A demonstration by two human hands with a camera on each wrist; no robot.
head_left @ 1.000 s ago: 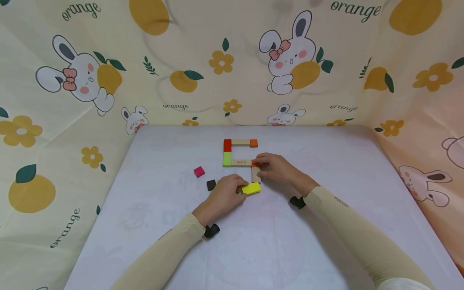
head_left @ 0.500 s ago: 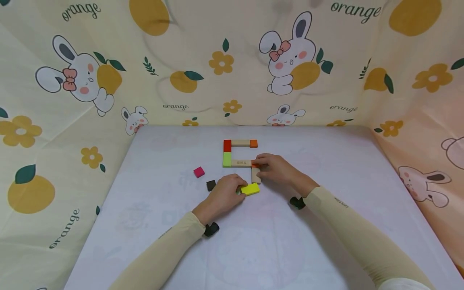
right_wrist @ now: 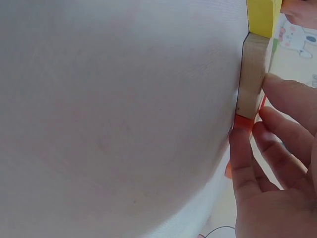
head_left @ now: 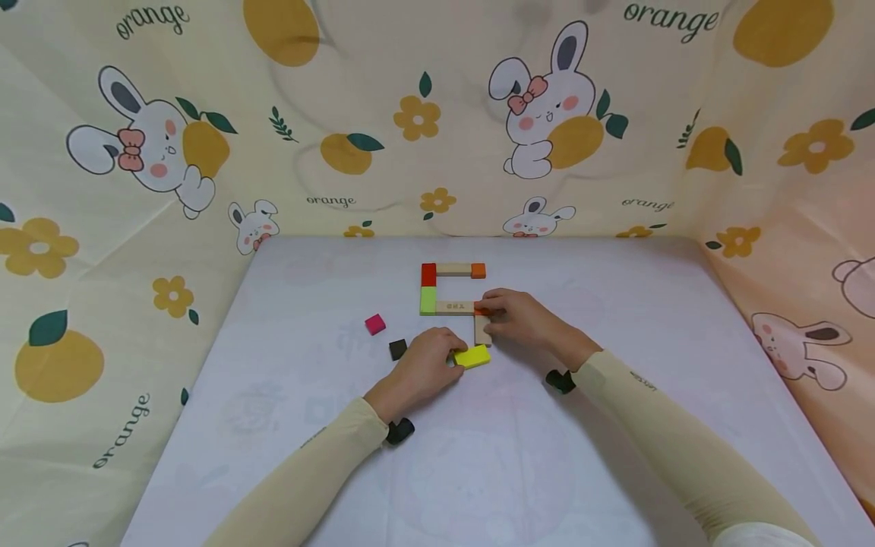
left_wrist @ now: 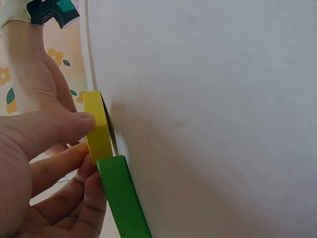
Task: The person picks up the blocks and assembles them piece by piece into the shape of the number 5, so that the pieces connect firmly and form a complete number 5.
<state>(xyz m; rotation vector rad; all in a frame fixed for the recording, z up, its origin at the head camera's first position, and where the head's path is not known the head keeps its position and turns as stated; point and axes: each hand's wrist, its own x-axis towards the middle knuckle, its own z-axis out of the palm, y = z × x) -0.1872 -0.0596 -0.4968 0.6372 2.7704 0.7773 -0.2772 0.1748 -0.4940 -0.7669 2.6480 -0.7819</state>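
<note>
My left hand [head_left: 422, 374] pinches a yellow block [head_left: 473, 356] between thumb and fingers. In the left wrist view, a green block [left_wrist: 124, 198] lies against the near end of the yellow block [left_wrist: 99, 129], beside the curled fingers. My right hand [head_left: 526, 319] has its thumb and fingers on a plain wooden block [head_left: 482, 331] and an orange block at its far end. The right wrist view shows the wooden block [right_wrist: 251, 74] between the yellow block [right_wrist: 261, 17] and the orange block [right_wrist: 243, 123], its near end at the yellow one.
Behind my hands, a red block [head_left: 428, 274], a light green block [head_left: 428, 301], wooden blocks [head_left: 454, 270] and an orange block [head_left: 478, 270] form an angular line on the white table [head_left: 478, 471]. A pink block [head_left: 375, 324] and a black block [head_left: 398, 349] lie at the left.
The yellow block in my left hand has shifted very slightly to the left. My right hand and the other blocks look unmoved.
</note>
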